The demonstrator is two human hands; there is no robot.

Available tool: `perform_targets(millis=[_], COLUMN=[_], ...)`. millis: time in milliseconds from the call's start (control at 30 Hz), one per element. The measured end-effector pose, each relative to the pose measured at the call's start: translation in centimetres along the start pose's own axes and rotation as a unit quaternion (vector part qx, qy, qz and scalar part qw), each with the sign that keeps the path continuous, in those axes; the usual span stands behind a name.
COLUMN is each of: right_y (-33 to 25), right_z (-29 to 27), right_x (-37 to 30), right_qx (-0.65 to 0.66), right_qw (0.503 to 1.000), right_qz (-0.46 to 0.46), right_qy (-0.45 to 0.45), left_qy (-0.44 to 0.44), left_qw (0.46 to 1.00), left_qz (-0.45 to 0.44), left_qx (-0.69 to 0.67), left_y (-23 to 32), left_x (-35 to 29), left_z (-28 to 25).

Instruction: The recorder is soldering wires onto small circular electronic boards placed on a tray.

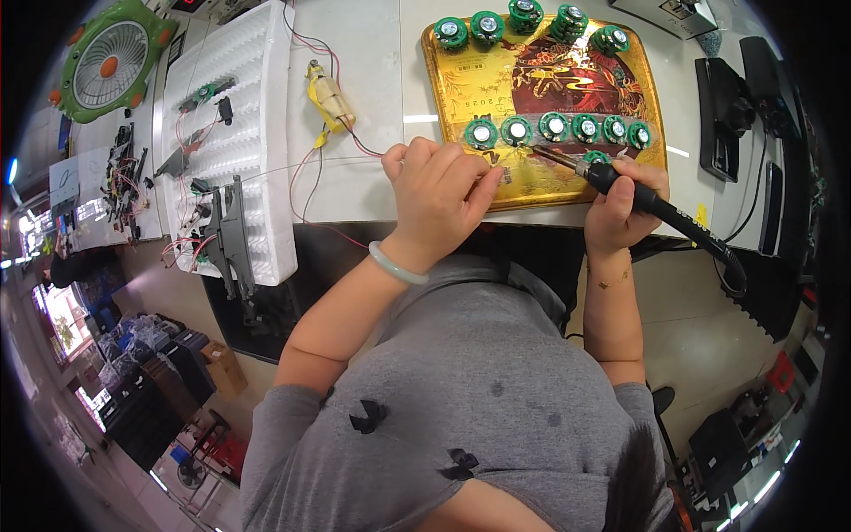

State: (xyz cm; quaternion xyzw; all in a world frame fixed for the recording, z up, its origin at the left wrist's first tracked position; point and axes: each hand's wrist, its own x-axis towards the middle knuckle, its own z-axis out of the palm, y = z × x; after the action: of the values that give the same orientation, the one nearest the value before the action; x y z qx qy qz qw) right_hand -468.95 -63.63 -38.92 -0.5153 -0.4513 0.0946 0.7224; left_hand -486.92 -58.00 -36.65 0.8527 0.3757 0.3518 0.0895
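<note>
My right hand (pixel 615 211) grips a soldering iron (pixel 612 180) by its black handle. The iron's metal tip points left, close to the near row of small round green parts with pale centres (pixel 554 127), which look like little speakers. They stand on a gold and dark-red decorated tray (pixel 470 84). Over the tray's near left edge is my left hand (pixel 443 191), fingers curled and thumb pressed toward them. A thin wire runs into it from the left; its end between the fingertips is too small to see well. One more green part (pixel 596 158) is partly hidden behind the iron.
Taller stacks of green parts (pixel 568 24) line the tray's far edge. To the left lie a yellow-wrapped bundle (pixel 330 97) with red and black wires and a white foam tray (pixel 266 115) holding dark plastic pieces. A green fan (pixel 108 66) stands far left; black stands (pixel 722 115) are right.
</note>
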Motion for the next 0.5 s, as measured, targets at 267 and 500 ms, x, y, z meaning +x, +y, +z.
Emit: perform_targets(millis=[267, 500], right_y=[0.52, 0.36], right_z=[-0.42, -0.35], right_x=[0.04, 0.1], right_qx=[-0.03, -0.042], right_qw=[0.999, 0.998], right_qz=[-0.037, -0.037], right_qy=[-0.026, -0.025], left_qy=[0.003, -0.01], left_qw=[1.0, 1.0], left_qz=[0.004, 0.007], left_qx=[-0.002, 0.005], left_y=[-0.09, -0.14], left_x=[0.12, 0.14], left_z=[0.32, 0.29])
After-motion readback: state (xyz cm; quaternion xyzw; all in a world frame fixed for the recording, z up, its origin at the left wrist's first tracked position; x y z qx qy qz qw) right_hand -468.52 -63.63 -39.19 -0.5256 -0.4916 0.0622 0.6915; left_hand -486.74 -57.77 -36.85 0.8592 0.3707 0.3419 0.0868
